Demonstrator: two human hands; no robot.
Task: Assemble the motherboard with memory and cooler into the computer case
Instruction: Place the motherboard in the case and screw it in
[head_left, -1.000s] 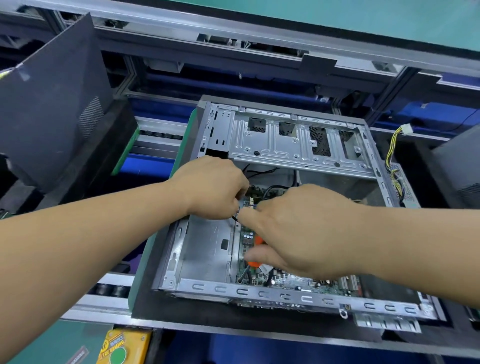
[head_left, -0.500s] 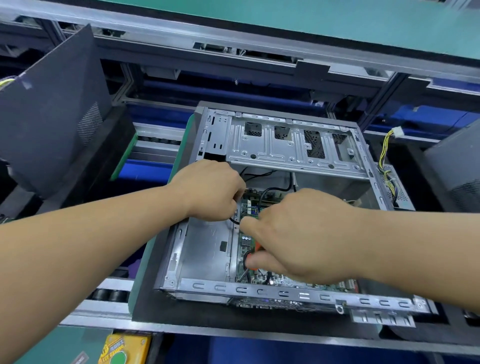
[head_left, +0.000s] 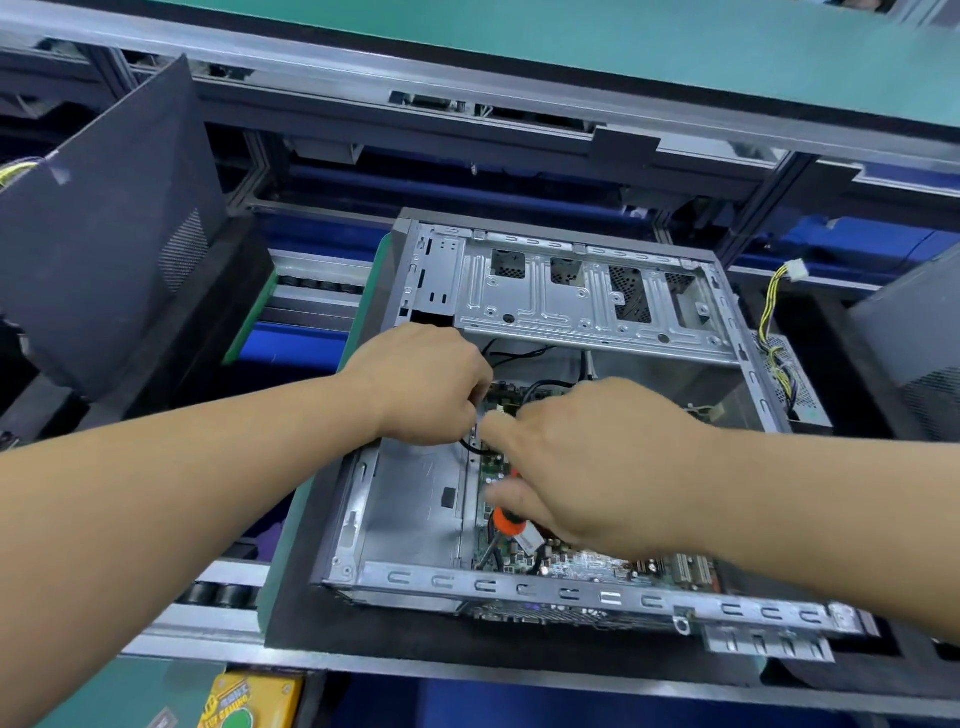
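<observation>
We count one open grey sheet-metal computer case lying on its side on a black foam-topped pallet, which sits on the roller conveyor. One green motherboard lies flat inside the case, on its floor, toward the near and right part of the interior; the arms cover much of it, so we cannot confirm memory or cooler.

We count two hands, both over the case interior. The left hand has its fingers curled in a closed grip at the far left edge of the board, pinching a thin black cable that loops out below the knuckles. The right hand has its forefinger extended toward the left hand, nearly touching it, while the remaining fingers curl round one orange-handled tool, the handle end showing under the palm. We cannot tell what the tool tip meets.

We note one bundle of yellow and black wires with a white connector hanging outside the right wall of the case. Two dark grey case panels stand tilted, one at far left and one at far right. One yellow box with a green button sits at the bottom edge.
</observation>
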